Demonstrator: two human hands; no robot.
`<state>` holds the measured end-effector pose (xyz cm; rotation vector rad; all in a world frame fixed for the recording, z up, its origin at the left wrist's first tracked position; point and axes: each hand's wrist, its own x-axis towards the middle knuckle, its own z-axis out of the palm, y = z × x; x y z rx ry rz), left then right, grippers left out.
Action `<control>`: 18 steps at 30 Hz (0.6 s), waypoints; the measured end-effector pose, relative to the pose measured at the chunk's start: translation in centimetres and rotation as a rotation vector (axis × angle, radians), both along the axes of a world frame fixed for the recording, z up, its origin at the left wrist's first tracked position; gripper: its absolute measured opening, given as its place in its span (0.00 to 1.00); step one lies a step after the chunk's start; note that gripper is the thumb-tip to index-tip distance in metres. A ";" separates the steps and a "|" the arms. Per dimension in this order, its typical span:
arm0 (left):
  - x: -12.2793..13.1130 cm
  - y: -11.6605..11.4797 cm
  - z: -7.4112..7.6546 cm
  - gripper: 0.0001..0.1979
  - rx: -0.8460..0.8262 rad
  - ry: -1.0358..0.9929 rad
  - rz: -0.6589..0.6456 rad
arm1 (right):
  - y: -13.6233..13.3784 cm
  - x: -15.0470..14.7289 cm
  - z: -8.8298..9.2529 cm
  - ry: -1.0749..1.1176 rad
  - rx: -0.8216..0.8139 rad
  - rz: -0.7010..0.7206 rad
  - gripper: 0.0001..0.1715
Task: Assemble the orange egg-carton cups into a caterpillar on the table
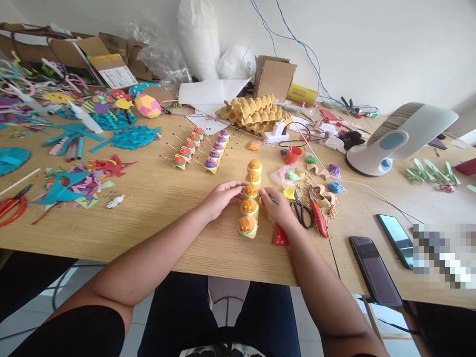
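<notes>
A row of egg-carton cups [249, 207] with orange clay tops, pale green rims and smiling faces stands lengthwise in front of me. From its left side, my left hand [226, 198] holds it near the middle cup, with the thumb side up. My right hand [277, 206] is closed at its right side, around a thin blue stick [275, 200] whose tip is hidden; the fingertips are close to the cups. Two similar rows lie further back: one with red and green tops [189, 146], one with purple tops [216, 150], both with pins sticking out.
Right of my right hand lie black scissors [303, 213], a red-handled cutter [318, 213], coloured clay and a red cup [293, 154]. Two phones [375, 270] and a white fan [394, 139] stand further right. Paper scraps [82, 186] and red scissors [13, 206] lie left; egg trays [253, 114] behind.
</notes>
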<state>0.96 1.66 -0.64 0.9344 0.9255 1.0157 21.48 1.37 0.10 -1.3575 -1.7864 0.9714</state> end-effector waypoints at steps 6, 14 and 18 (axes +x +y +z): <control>-0.1 0.2 -0.9 0.18 0.097 0.229 -0.031 | -0.5 0.1 0.8 -0.428 0.115 0.068 0.21; -0.8 0.3 -1.0 0.13 0.547 0.863 0.047 | 0.0 0.2 0.4 -0.188 0.030 -0.050 0.18; -0.5 -0.2 -0.4 0.11 0.721 0.880 0.160 | 0.5 0.0 0.4 0.571 -0.294 -0.116 0.15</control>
